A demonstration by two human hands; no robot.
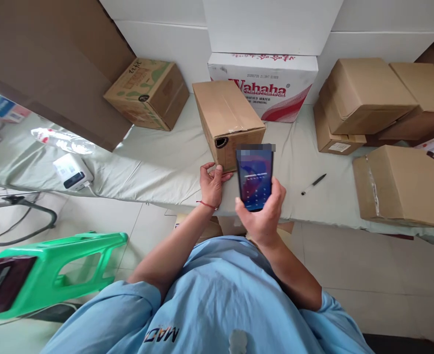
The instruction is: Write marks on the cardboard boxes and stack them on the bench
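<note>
In my right hand (263, 219) is a dark smartphone (254, 189), held upright with its lit screen facing me; a keypad shows on it and the top is blurred out. My fingers close round its lower part. A brown cardboard box (228, 108) stands behind the phone, taped along the top, with a dark oval hole at its front corner. My left hand (212, 183), a red string at the wrist, rests on the cloth against the box's lower front corner. Its fingers are apart, some reaching along the box's foot, and they do not wrap round it.
A white Wahaha carton (283, 96) stands behind the box. A printed carton (150, 91) is at the back left; several brown boxes (372, 93) fill the right. A pen (314, 184), a white power bank (73, 172) and a plastic bottle (64, 141) lie on the cloth. A green stool (73, 246) stands lower left.
</note>
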